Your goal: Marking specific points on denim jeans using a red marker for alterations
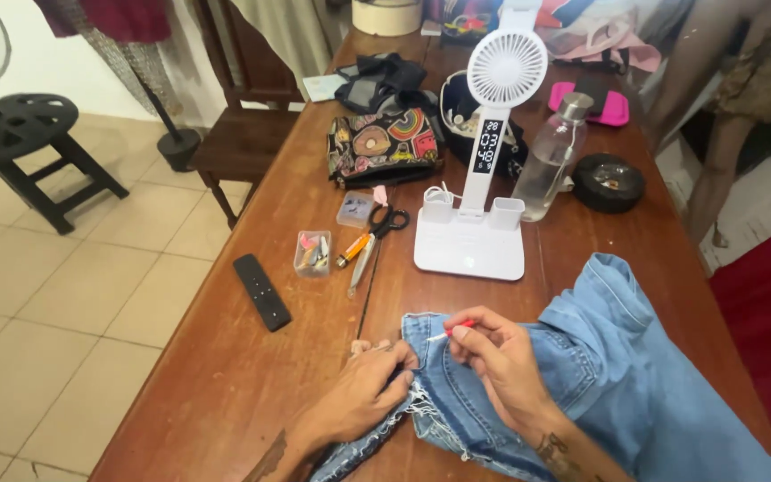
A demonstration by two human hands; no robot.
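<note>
The left hand (363, 393) pins the frayed hem of the denim garment (582, 375) flat, fingers together; the right hand (501, 361) pinches a red-handled seam ripper (453, 329) just above (soft, limp cloth, best gripped beside the fingertips).

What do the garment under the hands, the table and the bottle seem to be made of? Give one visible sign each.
Garment: light blue denim, seemingly cotton; frayed threads at its edge.
Table: reddish-brown wood, smooth finish; plank seam and grain.
Bottle: clear glass or plastic, cannot tell which; see-through, with a metallic-looking cap.
</note>
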